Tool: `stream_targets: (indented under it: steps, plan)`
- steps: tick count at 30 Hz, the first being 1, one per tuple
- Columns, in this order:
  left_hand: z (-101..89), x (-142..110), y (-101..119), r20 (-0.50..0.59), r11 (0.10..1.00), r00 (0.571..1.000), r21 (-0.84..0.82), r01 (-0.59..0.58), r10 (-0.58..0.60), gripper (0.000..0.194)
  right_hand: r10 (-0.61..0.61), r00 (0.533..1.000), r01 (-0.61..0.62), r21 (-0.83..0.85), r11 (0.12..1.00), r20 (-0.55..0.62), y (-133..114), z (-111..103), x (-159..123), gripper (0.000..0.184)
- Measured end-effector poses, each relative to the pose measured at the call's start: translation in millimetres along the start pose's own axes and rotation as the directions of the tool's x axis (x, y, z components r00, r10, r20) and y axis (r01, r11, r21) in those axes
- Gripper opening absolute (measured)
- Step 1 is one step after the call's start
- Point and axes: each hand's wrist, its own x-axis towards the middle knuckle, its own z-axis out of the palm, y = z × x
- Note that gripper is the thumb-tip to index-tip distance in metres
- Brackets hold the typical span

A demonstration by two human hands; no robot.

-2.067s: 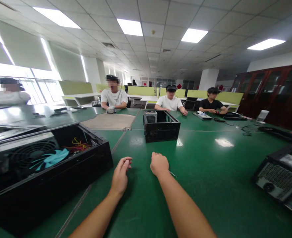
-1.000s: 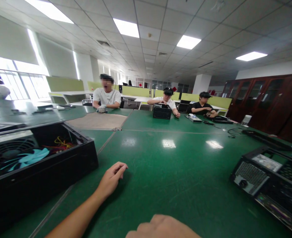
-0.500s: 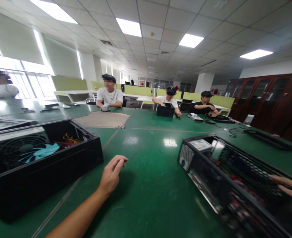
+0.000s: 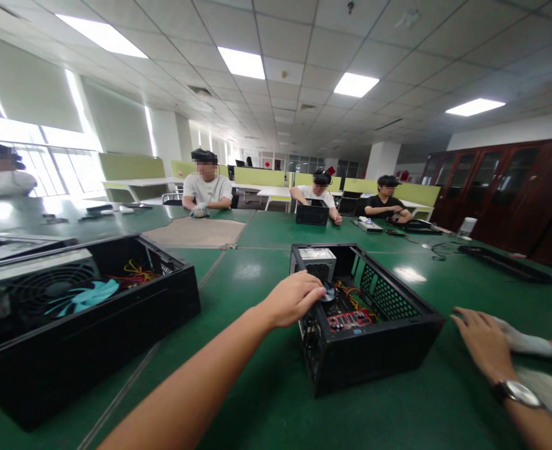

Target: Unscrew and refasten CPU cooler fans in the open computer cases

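Note:
A small black open-topped computer case (image 4: pixel 374 350) stands on the green table (image 4: pixel 266 400) right before me. Inside it show a silver power supply (image 4: pixel 317 259), coloured wires and a red-edged board. My left hand (image 4: pixel 294 299) reaches in from the lower left and curls its fingers over the case's upper left edge, near the power supply. My right hand is out of the picture. At the right, a co-worker's bare hand with a wristwatch (image 4: pixel 479 344) lies flat on the table beside the case. A gloved hand (image 4: pixel 524 342) rests just behind it.
A larger open black case with a blue fan (image 4: pixel 83 297) fills the left side. A brown mat (image 4: pixel 195 231) lies further back. Three people sit along the far edge, one with another small case (image 4: pixel 312 214). A fourth person sits far left. Cables and devices lie at the right.
The small case came in from the right, pushed by a co-worker's hands, and now stands before me turned round. My left hand went from the bare table to its edge.

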Motion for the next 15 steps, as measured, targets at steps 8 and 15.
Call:
stream_targets:
  steps: [8, 15]
  plan:
    - [33.3, 16.9, -19.7, -0.141, 0.998, 0.988, -0.044, 0.049, -0.055, 0.066, 0.065, 0.998, -0.065, -0.005, 0.998, 0.011, -87.6, -25.7, 14.0, 0.037]
    - [-11.5, -46.6, 11.8, -0.103, 0.991, 0.995, -0.133, -0.001, -0.013, 0.062, -0.348, 0.884, 0.197, 0.429, 0.882, 0.311, -297.2, -104.1, 92.3, 0.018]
